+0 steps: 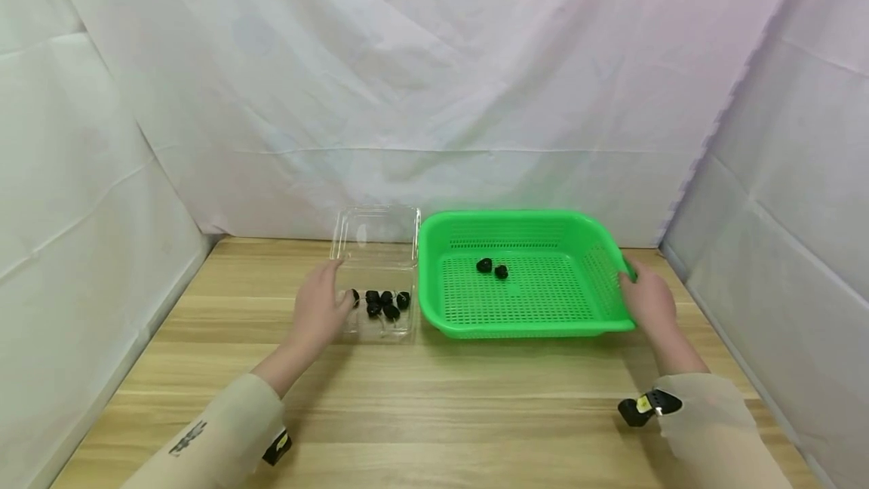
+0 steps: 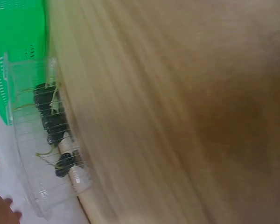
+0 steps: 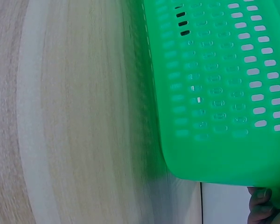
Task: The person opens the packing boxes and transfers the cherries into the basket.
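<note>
A clear plastic clamshell box (image 1: 380,330) stands open on the table, its lid (image 1: 376,236) raised at the back. Inside lie several small black berry-like fruits (image 1: 391,312) with thin pale stems. My left hand (image 1: 319,304) is at the box's left side, thumb and fingers spread; in the left wrist view its fingertips (image 2: 9,212) show just off the box's end. Right of the box is a green perforated basket (image 1: 529,329) holding two black fruits (image 1: 484,266). My right hand (image 1: 648,296) grips the basket's right rim, its fingers (image 3: 260,205) curled under the edge.
The wood-grain table (image 1: 462,413) extends in front of the box and basket. White cloth (image 1: 434,96) hangs behind them, and cloth walls enclose the left and right sides. Box and basket stand close side by side near the table's back edge.
</note>
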{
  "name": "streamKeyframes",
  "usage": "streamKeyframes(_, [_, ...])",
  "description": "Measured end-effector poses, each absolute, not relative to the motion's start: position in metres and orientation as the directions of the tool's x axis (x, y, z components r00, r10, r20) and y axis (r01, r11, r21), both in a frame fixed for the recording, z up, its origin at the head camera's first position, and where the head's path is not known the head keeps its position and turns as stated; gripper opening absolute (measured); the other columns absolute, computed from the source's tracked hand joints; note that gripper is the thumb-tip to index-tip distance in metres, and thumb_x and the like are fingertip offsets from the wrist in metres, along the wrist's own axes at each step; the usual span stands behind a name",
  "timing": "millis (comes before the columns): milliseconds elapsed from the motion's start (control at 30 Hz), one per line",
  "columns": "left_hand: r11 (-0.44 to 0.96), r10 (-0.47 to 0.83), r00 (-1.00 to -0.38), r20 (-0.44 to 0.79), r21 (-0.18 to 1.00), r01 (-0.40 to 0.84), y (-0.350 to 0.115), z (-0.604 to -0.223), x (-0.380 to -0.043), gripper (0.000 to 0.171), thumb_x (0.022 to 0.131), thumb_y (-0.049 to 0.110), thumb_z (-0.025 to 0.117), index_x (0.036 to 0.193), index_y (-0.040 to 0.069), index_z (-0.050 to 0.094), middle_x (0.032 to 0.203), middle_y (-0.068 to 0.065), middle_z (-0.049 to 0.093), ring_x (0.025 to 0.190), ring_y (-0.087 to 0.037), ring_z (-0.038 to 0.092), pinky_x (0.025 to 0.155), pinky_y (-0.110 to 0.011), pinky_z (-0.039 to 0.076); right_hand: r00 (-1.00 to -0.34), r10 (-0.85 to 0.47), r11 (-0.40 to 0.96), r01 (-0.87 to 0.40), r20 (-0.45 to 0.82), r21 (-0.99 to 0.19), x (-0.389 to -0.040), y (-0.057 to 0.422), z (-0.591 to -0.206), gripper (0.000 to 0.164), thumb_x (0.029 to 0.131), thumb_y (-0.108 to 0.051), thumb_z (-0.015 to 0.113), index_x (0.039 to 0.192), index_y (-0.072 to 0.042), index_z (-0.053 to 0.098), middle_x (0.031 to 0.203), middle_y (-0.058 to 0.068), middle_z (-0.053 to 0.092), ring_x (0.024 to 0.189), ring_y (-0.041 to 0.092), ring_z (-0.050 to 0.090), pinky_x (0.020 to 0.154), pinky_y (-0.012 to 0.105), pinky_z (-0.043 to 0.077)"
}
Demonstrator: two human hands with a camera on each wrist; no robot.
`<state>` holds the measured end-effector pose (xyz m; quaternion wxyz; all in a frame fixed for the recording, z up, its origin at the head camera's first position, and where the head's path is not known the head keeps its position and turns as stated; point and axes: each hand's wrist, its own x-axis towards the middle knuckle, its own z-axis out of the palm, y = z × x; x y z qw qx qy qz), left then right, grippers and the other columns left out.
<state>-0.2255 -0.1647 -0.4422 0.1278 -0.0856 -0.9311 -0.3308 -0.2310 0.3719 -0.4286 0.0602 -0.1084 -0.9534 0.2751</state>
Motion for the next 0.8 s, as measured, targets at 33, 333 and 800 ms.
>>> streamKeyframes(33, [0.743,0.035,-0.96,0.277,0.636,0.211,-0.167,-0.444,-0.225,0.064,0.091,0.011,0.061,0.147,-0.001,0.033,0.147,-0.024,0.037,0.135,-0.043,0.032,0.111,-0.059,0.025,-0.969,0.241,0.825,0.175,0.054,-0.538,-0.231,0.372,-0.428,0.053,0.105,-0.026,0.036,0.149,0.003,0.029,0.14,0.036,0.04,0.095,0.043,0.053,0.067,0.047,0.045])
streamKeyframes(333, [0.446,-0.211,-0.977,0.025,0.892,-0.074,-0.184,-0.457,-0.222,0.076,0.092,0.008,0.058,0.151,-0.004,0.012,0.151,-0.03,0.018,0.134,-0.046,0.027,0.112,-0.056,0.027,-0.97,0.241,0.821,0.178,0.045,-0.542,-0.23,0.368,-0.427,0.053,0.105,-0.026,0.037,0.15,0.001,0.029,0.14,0.037,0.039,0.092,0.041,0.053,0.064,0.045,0.044])
streamKeyframes(800, [0.141,-0.246,-0.941,-0.233,0.952,-0.273,-0.182,-0.466,-0.215,0.049,0.102,0.017,0.035,0.147,-0.005,0.034,0.153,-0.024,0.029,0.142,-0.039,0.022,0.116,-0.048,0.021,-0.969,0.242,0.817,0.179,0.045,-0.548,-0.23,0.369,-0.427,0.055,0.105,-0.028,0.036,0.15,0.003,0.029,0.141,0.037,0.037,0.098,0.045,0.051,0.068,0.049,0.044])
